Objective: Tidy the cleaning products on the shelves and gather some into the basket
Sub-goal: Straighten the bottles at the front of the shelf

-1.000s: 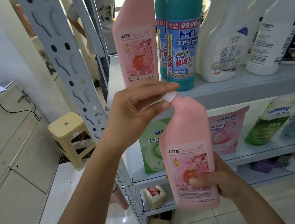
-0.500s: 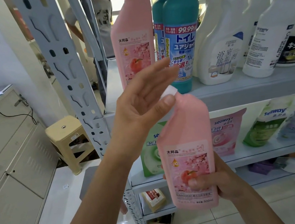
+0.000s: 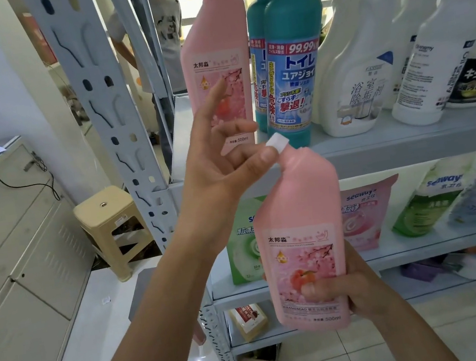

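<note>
Before the shelving, right hand [image 3: 350, 293] wraps the lower body of a pink bottle [image 3: 302, 232], held tilted in the air; left hand [image 3: 222, 164] spread wide, thumb against its white cap [image 3: 277, 143]. Matching pink bottle [image 3: 217, 61] stands on the top shelf [image 3: 408, 138] beside teal bottles [image 3: 291, 65]. No basket in view: gathering looks unstarted, tidying barely begun.

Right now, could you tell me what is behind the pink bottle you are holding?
Behind the held pink bottle stand a green pouch and a pink pouch on the middle shelf. The bottle covers whatever lies between them.
</note>
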The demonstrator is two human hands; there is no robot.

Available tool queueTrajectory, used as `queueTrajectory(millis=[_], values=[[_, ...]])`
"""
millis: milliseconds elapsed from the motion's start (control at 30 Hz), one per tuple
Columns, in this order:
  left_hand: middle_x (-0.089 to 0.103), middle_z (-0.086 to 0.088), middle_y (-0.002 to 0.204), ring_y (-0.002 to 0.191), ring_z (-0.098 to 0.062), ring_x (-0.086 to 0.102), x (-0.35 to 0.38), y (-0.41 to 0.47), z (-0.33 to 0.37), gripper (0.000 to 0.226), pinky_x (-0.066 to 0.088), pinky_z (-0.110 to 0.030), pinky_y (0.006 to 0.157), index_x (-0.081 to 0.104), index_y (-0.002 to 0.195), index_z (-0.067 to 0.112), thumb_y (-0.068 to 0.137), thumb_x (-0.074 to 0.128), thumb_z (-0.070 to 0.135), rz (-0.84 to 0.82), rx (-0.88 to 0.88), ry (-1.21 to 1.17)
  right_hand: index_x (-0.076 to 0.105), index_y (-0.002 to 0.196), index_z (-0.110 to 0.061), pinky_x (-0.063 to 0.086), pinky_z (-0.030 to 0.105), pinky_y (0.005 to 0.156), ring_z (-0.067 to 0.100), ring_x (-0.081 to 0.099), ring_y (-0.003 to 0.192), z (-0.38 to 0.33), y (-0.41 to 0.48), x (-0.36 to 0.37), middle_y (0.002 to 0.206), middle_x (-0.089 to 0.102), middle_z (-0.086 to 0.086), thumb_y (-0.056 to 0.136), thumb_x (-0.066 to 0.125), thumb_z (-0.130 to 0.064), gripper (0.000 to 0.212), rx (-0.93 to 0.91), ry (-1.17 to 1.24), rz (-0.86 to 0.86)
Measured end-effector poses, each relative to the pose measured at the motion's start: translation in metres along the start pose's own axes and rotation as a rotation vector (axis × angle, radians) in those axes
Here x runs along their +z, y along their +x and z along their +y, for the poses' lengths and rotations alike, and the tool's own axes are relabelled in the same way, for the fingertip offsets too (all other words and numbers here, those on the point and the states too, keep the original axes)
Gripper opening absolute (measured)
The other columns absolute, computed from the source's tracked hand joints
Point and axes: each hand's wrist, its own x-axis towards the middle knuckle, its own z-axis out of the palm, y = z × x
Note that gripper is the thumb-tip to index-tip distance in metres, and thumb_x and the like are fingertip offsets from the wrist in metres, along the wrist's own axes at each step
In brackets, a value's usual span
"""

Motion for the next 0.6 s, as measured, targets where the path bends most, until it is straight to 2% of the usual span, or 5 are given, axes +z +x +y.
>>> queueTrajectory(millis=[100, 233, 433, 500, 600], values=[[0.053, -0.011, 0.122, 0.11, -0.026, 0.062, -0.0041, -0.0016, 0.0003, 0.087, 0.051, -0.041, 0.096, 0.022, 0.151, 0.022, 0.079, 0.061, -0.009, -0.093, -0.008, -0.04, 0.076, 0.084, -0.032, 0.055, 0.031, 0.07, 0.019, 0.071, 0.084, -0.0008, 0.0005, 0.001, 0.084, 0.074, -0.002, 0.05, 0.074, -0.015, 0.038, 0.0, 0.001, 0.004], [0.05, -0.004, 0.12, 0.111, -0.015, 0.058, 0.0022, 0.0012, 0.0026, 0.078, 0.053, -0.039, 0.095, 0.03, 0.149, 0.026, 0.082, 0.068, 0.015, -0.031, -0.027, 0.095, 0.076, 0.086, -0.03, 0.056, 0.034, 0.072, 0.023, 0.071, 0.087, 0.0005, 0.003, 0.0027, 0.088, 0.075, 0.001, 0.051, 0.075, -0.016, 0.038, 0.008, -0.034, -0.003], [0.045, -0.014, 0.136, 0.121, -0.025, 0.056, -0.0047, -0.0019, 0.0029, 0.09, 0.047, -0.05, 0.101, 0.017, 0.153, 0.025, 0.08, 0.063, -0.004, -0.121, -0.028, -0.031, 0.076, 0.086, -0.028, 0.055, 0.031, 0.069, 0.021, 0.071, 0.084, 0.0005, 0.0039, 0.0039, 0.085, 0.074, 0.001, 0.049, 0.074, -0.015, 0.039, 0.011, -0.007, -0.003], [0.048, -0.007, 0.126, 0.111, -0.017, 0.058, -0.0023, 0.0009, 0.0029, 0.086, 0.051, -0.04, 0.096, 0.024, 0.151, 0.027, 0.079, 0.071, 0.014, -0.054, -0.039, 0.049, 0.076, 0.086, -0.028, 0.055, 0.032, 0.07, 0.021, 0.071, 0.084, 0.0009, 0.0046, 0.0039, 0.085, 0.074, 0.001, 0.049, 0.074, -0.015, 0.039, 0.016, -0.013, -0.006], [0.052, -0.001, 0.108, 0.092, -0.014, 0.062, -0.0019, 0.0022, 0.0033, 0.084, 0.052, -0.03, 0.085, 0.03, 0.149, 0.023, 0.076, 0.068, 0.005, 0.014, -0.025, -0.031, 0.076, 0.087, -0.027, 0.056, 0.035, 0.072, 0.025, 0.07, 0.087, 0.002, 0.0055, 0.0039, 0.087, 0.074, 0.004, 0.05, 0.075, -0.015, 0.038, 0.015, -0.023, -0.013]])
